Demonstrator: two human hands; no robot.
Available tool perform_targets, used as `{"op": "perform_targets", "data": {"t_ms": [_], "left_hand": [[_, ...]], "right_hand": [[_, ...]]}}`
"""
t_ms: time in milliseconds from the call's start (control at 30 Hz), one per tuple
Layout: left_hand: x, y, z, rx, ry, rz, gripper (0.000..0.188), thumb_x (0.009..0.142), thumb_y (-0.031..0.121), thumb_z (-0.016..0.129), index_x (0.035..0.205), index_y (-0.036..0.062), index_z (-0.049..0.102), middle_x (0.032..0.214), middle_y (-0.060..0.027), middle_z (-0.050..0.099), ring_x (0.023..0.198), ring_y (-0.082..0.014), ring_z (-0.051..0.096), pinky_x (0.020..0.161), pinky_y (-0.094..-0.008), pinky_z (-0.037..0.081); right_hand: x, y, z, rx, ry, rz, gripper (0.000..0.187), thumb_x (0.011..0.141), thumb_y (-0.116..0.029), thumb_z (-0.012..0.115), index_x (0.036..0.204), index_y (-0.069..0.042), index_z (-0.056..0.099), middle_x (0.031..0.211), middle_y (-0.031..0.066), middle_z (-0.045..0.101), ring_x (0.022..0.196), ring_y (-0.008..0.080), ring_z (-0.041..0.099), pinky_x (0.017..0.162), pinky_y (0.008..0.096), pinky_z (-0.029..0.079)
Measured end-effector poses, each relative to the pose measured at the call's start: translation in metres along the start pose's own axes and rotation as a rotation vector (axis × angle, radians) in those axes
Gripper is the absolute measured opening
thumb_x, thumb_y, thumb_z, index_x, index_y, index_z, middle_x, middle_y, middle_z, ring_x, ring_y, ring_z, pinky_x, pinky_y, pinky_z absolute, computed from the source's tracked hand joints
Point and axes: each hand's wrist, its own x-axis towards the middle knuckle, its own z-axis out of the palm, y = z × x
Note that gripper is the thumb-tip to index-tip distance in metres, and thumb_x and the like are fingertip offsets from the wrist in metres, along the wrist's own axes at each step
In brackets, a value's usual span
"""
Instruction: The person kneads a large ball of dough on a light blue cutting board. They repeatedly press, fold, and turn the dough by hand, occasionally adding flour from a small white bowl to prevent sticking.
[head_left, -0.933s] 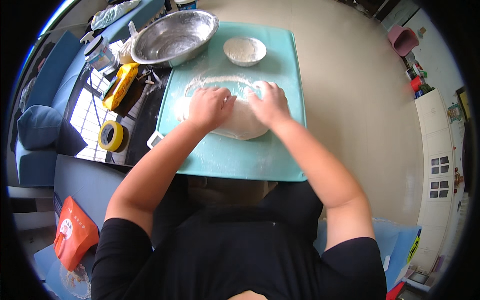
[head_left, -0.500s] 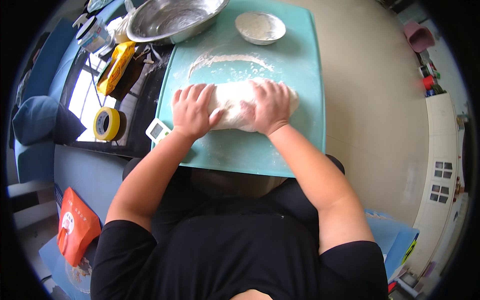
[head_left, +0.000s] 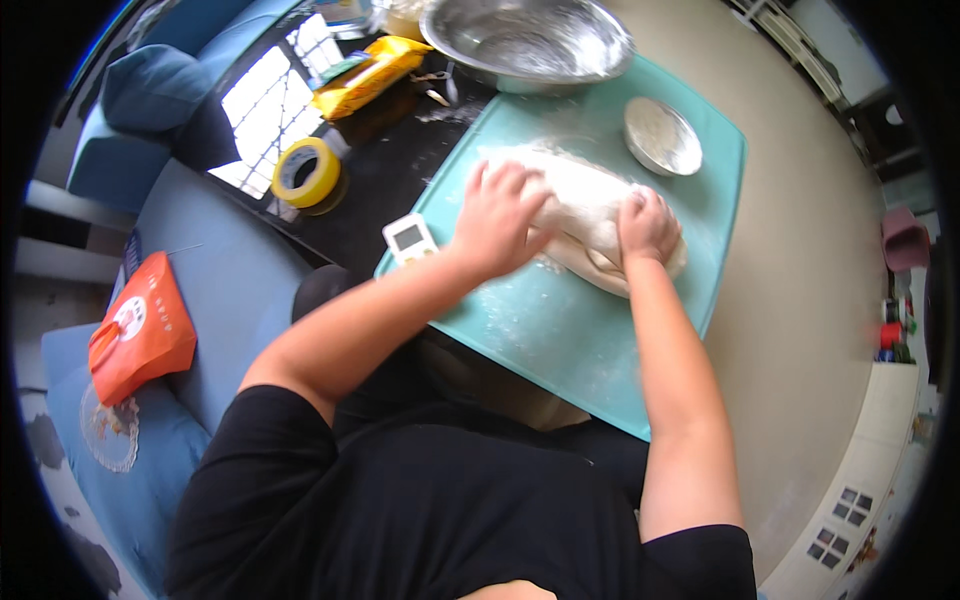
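1. The dough [head_left: 585, 200] lies on the teal board [head_left: 535, 350], a little toward its far side, as a long folded mass slanting from far left to near right.
2. The left hand [head_left: 500, 225], slightly blurred, is at the dough's near left side, its fingers [head_left: 507, 183] spread and loosely bent, gripping nothing; firm pressure cannot be told.
3. The right hand [head_left: 648, 228] is on the dough's right end, fingers curled over and grasping it.
4. The widest stretch of board surface, dusted with flour, lies between the dough and the near edge, close to the person's lap.
5. A narrower strip runs between the dough's right end and the right edge; beyond that edge is floor [head_left: 790, 260].
6. On the far side, the small bowl [head_left: 665, 138] stands near the dough, inside the right edge, limiting room there.
7. The big bowl [head_left: 540, 45] overlaps the board's far left corner.
8. The timer [head_left: 410, 238] sits at the left edge, well apart from the dough.
9. Left of that edge, the black bench [head_left: 375, 190] carries the tape [head_left: 325, 185] and a yellow packet [head_left: 370, 80].
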Motion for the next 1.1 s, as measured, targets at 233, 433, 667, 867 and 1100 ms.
{"op": "perform_targets", "data": {"t_ms": [233, 433, 667, 867, 1100], "left_hand": [[-0.111, -0.04, -0.049, 0.101, -0.448, 0.121, 0.048, 0.071, 0.046, 0.072, 0.111, 0.0195, 0.063, 0.137, -0.0105, 0.042, 0.135, -0.0342, 0.028, 0.11, -0.0561, 0.019], [-0.101, -0.089, -0.066, 0.193, -0.45, -0.037, 0.04, 0.072, 0.04, 0.073, 0.109, 0.0278, 0.065, 0.137, -0.0055, 0.042, 0.135, -0.0339, 0.027, 0.112, -0.054, 0.015], [-0.081, -0.165, -0.098, 0.466, -0.419, -0.335, 0.029, 0.076, 0.021, 0.064, 0.104, 0.0263, 0.069, 0.128, -0.0064, 0.05, 0.131, -0.0307, 0.034, 0.111, -0.0492, 0.017], [-0.057, -0.077, -0.032, -0.41, -0.17, -0.558, 0.037, 0.079, 0.028, 0.07, 0.11, 0.0068, 0.064, 0.111, -0.0139, 0.061, 0.099, -0.0296, 0.059, 0.085, -0.0367, 0.048], [-0.058, 0.038, 0.061, -1.7, -0.326, -1.208, 0.042, 0.09, 0.023, 0.06, 0.121, -0.0021, 0.047, 0.111, -0.0145, 0.057, 0.094, -0.0228, 0.06, 0.078, -0.0345, 0.052]], "right_hand": [[0.002, 0.001, 0.002, 0.017, -0.044, 0.022, 0.031, 0.087, -0.038, 0.046, 0.091, -0.014, 0.064, 0.097, 0.0079, 0.066, 0.095, 0.0299, 0.059, 0.084, 0.045, 0.043], [0.0, -0.001, 0.0, 0.013, -0.032, 0.016, 0.029, 0.088, -0.036, 0.045, 0.09, -0.013, 0.063, 0.093, 0.0082, 0.065, 0.093, 0.031, 0.059, 0.081, 0.0447, 0.043], [-0.002, -0.001, 0.004, -0.007, -0.046, 0.027, 0.031, 0.088, -0.037, 0.044, 0.093, -0.013, 0.064, 0.095, 0.0096, 0.065, 0.093, 0.0318, 0.06, 0.081, 0.0462, 0.044], [0.01, -0.01, -0.012, -0.17, -0.413, 0.213, 0.047, 0.091, -0.048, 0.036, 0.11, -0.014, 0.06, 0.115, 0.0163, 0.061, 0.105, 0.0352, 0.058, 0.09, 0.0478, 0.044], [-0.005, 0.033, -0.079, -0.135, -0.779, -0.175, 0.119, 0.056, -0.064, 0.075, 0.147, -0.009, 0.02, 0.139, 0.0209, 0.041, 0.123, 0.0349, 0.046, 0.102, 0.0432, 0.04]]}}
